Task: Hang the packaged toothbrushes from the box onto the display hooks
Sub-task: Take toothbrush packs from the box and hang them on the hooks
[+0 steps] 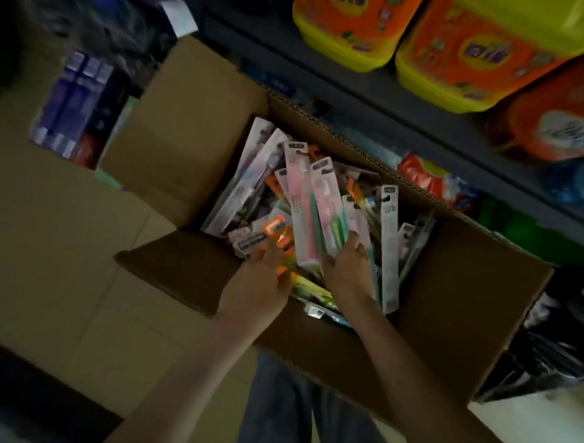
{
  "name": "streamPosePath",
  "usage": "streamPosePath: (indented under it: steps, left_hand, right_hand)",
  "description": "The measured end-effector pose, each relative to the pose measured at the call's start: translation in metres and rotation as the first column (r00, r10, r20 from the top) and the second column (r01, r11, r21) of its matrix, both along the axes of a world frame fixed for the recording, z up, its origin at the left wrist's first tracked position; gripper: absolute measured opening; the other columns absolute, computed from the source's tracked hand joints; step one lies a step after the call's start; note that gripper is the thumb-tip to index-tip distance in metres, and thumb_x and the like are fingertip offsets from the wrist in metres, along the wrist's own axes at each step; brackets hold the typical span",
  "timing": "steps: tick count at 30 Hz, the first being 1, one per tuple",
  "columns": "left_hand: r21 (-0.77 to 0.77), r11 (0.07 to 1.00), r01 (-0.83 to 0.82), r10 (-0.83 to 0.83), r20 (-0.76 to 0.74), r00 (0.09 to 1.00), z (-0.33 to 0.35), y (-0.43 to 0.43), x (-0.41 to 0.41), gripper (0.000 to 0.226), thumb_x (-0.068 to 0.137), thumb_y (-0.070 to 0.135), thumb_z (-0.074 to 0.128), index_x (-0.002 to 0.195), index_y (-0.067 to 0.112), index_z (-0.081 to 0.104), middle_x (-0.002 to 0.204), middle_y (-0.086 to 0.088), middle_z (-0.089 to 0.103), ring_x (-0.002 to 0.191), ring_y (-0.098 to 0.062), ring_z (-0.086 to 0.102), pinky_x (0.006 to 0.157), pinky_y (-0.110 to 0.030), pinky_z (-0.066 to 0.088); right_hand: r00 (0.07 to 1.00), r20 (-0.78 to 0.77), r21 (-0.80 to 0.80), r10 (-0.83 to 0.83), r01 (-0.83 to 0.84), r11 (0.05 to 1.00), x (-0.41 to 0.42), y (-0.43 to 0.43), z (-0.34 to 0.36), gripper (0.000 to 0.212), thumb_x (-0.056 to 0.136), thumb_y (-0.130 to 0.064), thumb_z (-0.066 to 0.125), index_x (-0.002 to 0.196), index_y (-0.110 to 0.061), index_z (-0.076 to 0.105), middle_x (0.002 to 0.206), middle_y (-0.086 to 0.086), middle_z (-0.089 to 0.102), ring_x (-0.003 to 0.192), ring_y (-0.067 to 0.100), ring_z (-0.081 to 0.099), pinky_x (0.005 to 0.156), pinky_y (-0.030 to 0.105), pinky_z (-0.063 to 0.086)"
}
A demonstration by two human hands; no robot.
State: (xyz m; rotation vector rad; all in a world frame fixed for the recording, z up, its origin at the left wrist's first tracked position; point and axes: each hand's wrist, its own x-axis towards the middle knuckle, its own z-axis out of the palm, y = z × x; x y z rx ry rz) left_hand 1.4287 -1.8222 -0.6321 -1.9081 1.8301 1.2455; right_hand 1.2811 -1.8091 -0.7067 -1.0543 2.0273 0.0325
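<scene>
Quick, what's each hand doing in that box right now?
Left hand: fingers on an orange pack; whether it grips it cannot be told.
Right hand: holding the pink toothbrush packs by their lower ends.

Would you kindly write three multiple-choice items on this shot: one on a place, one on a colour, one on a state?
1. Where do the left hand and right hand reach? A. onto a display hook B. into the cardboard box C. into a pocket
2. What colour are the jugs on the shelf? A. yellow B. white C. black
3. How is the box? A. taped shut B. crushed flat C. open, flaps out
Key: B, both hands are among the toothbrush packs in it; A, yellow bodies with orange labels; C, its flaps spread outward.
</scene>
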Motion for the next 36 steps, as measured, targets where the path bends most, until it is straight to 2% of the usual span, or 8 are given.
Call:
streamPosePath:
  steps: [4, 7, 12, 16, 22, 28, 33, 36]
  left_hand:
    - [0.119, 0.968, -0.219, 0.232, -0.112, 0.966, 0.015, -0.007, -0.011, 0.029, 0.098, 0.027, 0.05, 0.125, 0.018, 0.049, 0.11, 0.001, 0.062, 0.103, -0.02, 0.061, 0.078, -0.024, 0.048]
    - [0.221, 0.858, -0.464, 0.505, -0.2, 0.84, 0.024, -0.017, -0.027, 0.007, 0.095, 0.026, 0.056, 0.098, 0.028, 0.05, 0.087, 0.013, 0.056, 0.085, -0.008, 0.059, 0.061, -0.01, 0.04]
    - [0.182, 0.547, -0.817, 0.836, -0.157, 0.526, 0.023, -0.029, -0.025, 0.049, 0.084, 0.037, 0.072, 0.114, 0.013, 0.043, 0.105, -0.002, 0.056, 0.087, -0.015, 0.055, 0.055, -0.015, 0.039]
    - [0.132, 0.459, -0.879, 0.888, -0.105, 0.448, 0.011, -0.036, -0.005, 0.055, 0.086, 0.03, 0.069, 0.129, 0.01, 0.041, 0.109, -0.006, 0.053, 0.088, -0.017, 0.05, 0.063, -0.025, 0.04]
    - [0.153, 0.521, -0.84, 0.852, -0.155, 0.5, -0.002, -0.027, 0.016, 0.062, 0.082, 0.034, 0.073, 0.131, 0.012, 0.042, 0.098, 0.002, 0.054, 0.08, -0.008, 0.054, 0.059, -0.023, 0.041]
    - [0.189, 0.51, -0.839, 0.859, -0.173, 0.482, 0.04, -0.022, 0.016, 0.059, 0.082, 0.035, 0.073, 0.128, 0.01, 0.046, 0.1, -0.002, 0.055, 0.089, -0.019, 0.057, 0.064, -0.029, 0.043]
    - [0.253, 0.535, -0.806, 0.841, -0.258, 0.476, 0.141, -0.022, -0.003, 0.034, 0.081, 0.029, 0.074, 0.106, 0.014, 0.058, 0.092, -0.008, 0.064, 0.085, -0.024, 0.064, 0.072, -0.036, 0.052]
    - [0.295, 0.62, -0.727, 0.774, -0.381, 0.506, 0.219, -0.027, -0.024, 0.032, 0.079, 0.026, 0.076, 0.105, 0.014, 0.061, 0.09, -0.009, 0.067, 0.083, -0.024, 0.066, 0.074, -0.04, 0.056]
  right_hand:
    - [0.988, 0.149, -0.074, -0.036, 0.047, 0.996, -0.001, 0.011, 0.036, 0.064, 0.092, -0.017, 0.058, 0.144, -0.007, 0.022, 0.133, 0.018, 0.045, 0.12, 0.035, 0.051, 0.088, 0.036, 0.048]
    - [0.964, 0.213, -0.247, 0.157, -0.102, 0.964, 0.012, 0.019, 0.06, 0.074, 0.087, -0.018, 0.067, 0.146, -0.006, 0.025, 0.135, 0.017, 0.049, 0.12, 0.034, 0.054, 0.093, 0.035, 0.047]
    - [0.824, 0.414, -0.38, 0.386, -0.229, 0.896, 0.03, 0.008, 0.068, 0.066, 0.089, -0.031, 0.059, 0.145, -0.008, 0.033, 0.132, 0.012, 0.054, 0.12, 0.025, 0.052, 0.101, 0.034, 0.044]
    - [0.956, 0.251, -0.433, 0.153, -0.031, 0.901, 0.03, -0.021, 0.039, 0.051, 0.097, -0.041, 0.044, 0.133, -0.005, 0.048, 0.127, 0.017, 0.055, 0.117, 0.029, 0.05, 0.095, 0.045, 0.047]
    - [0.986, -0.079, 0.024, 0.15, -0.148, 0.989, 0.036, -0.051, -0.021, 0.079, 0.09, -0.056, 0.053, 0.142, -0.003, 0.026, 0.144, 0.019, 0.037, 0.132, 0.035, 0.033, 0.104, 0.045, 0.034]
    - [0.988, 0.145, -0.039, 0.054, -0.049, 0.998, 0.015, -0.031, 0.061, 0.066, 0.087, -0.026, 0.067, 0.137, -0.004, 0.029, 0.123, 0.019, 0.054, 0.111, 0.035, 0.056, 0.076, 0.032, 0.044]
    - [0.968, 0.198, -0.149, 0.156, -0.128, 0.981, -0.01, -0.001, 0.211, 0.072, 0.089, -0.022, 0.064, 0.146, -0.011, 0.021, 0.132, 0.017, 0.05, 0.119, 0.035, 0.053, 0.091, 0.039, 0.047]
    - [0.968, 0.199, -0.315, 0.153, -0.084, 0.945, -0.021, 0.008, 0.301, 0.075, 0.088, -0.018, 0.063, 0.148, -0.016, 0.017, 0.131, 0.016, 0.05, 0.112, 0.035, 0.057, 0.08, 0.035, 0.049]
